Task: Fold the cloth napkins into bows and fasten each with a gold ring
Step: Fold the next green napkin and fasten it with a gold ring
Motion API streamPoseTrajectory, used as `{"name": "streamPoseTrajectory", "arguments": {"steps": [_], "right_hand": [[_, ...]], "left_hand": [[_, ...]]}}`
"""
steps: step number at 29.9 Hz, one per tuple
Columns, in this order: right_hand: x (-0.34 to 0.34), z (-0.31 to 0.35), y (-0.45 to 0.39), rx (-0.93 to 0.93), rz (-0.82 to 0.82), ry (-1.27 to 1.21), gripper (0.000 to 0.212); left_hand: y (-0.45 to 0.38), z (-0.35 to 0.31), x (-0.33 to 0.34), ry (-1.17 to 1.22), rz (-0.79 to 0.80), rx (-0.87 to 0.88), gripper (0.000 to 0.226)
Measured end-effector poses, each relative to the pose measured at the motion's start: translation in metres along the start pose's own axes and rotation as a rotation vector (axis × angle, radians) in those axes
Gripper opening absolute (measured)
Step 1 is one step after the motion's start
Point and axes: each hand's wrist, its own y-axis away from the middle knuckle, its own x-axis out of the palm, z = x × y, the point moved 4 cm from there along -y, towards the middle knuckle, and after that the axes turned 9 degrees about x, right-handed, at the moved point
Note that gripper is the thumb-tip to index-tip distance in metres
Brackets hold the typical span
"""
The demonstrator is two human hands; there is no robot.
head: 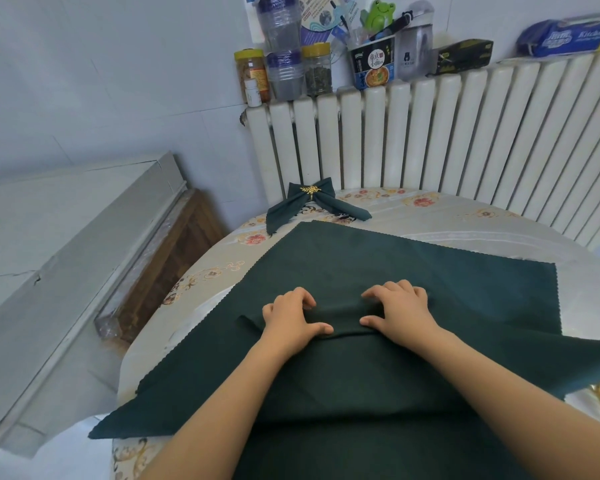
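A large dark green cloth napkin with zigzag-cut edges (pixel 413 271) lies spread across a round surface covered in a pale grey cloth printed with red and gold flowers (pixel 465 223). Its near part hangs over the surface's near edge, toward the person, and one corner droops off at the lower left.

Both hands sit side by side near the middle of the napkin. The left hand (pixel 293 318) has its fingers (pixel 307 299) curled down into the fabric and its thumb stretched along a raised ridge of cloth, pinching up a fold. The right hand (pixel 400 311) mirrors it, fingers bent onto the cloth and thumb pointing inward along the same ridge, gripping the fold. Between the two thumbs the cloth is bunched into a low horizontal pleat.

At the far edge of the surface, just beyond the spread napkin's far corner, rests a finished dark green napkin bow (pixel 312 204), its tails fanning toward the viewer. A gold leaf-shaped ring (pixel 310 189) clasps its centre.

Behind the surface stands a white ribbed radiator (pixel 430 133). On its top sit jars, plastic bottles, an instant noodle cup and a green frog figure (pixel 380 12). To the left is a grey cardboard box (pixel 49 254).
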Motion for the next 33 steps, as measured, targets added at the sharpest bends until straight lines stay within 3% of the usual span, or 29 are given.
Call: {"name": "streamPoseTrajectory", "arguments": {"steps": [6, 9, 12, 16, 19, 22, 26, 29, 33], "right_hand": [[-0.013, 0.005, 0.022, -0.140, -0.284, -0.032, 0.018], [-0.014, 0.003, 0.037, -0.205, -0.289, -0.045, 0.029], [-0.020, 0.002, 0.052, -0.271, -0.213, 0.003, 0.022], [-0.018, -0.004, 0.061, -0.230, -0.021, 0.008, 0.033], [-0.016, -0.007, 0.059, -0.167, -0.021, 0.009, 0.031], [-0.011, -0.007, 0.055, -0.099, -0.032, 0.009, 0.023], [-0.007, -0.008, 0.053, -0.018, 0.013, 0.013, 0.039], [-0.012, -0.006, 0.056, -0.032, -0.050, -0.001, 0.027], [-0.024, -0.007, 0.071, -0.087, -0.257, -0.140, 0.012]], "left_hand": [[0.016, -0.020, -0.010, -0.204, -0.109, 0.231, 0.019], [0.030, -0.020, -0.008, -0.158, -0.138, 0.304, 0.011], [0.045, -0.017, -0.005, -0.140, -0.058, 0.326, 0.012], [0.060, -0.009, 0.000, -0.073, 0.078, 0.311, 0.014], [0.060, -0.005, -0.001, 0.036, 0.090, 0.226, 0.013], [0.054, -0.007, -0.001, -0.011, 0.066, 0.201, 0.010], [0.048, -0.006, -0.001, -0.001, 0.082, 0.088, 0.037], [0.047, -0.014, -0.006, -0.083, 0.067, 0.116, 0.029], [0.063, -0.023, -0.013, -0.128, -0.134, 0.258, 0.014]]}}
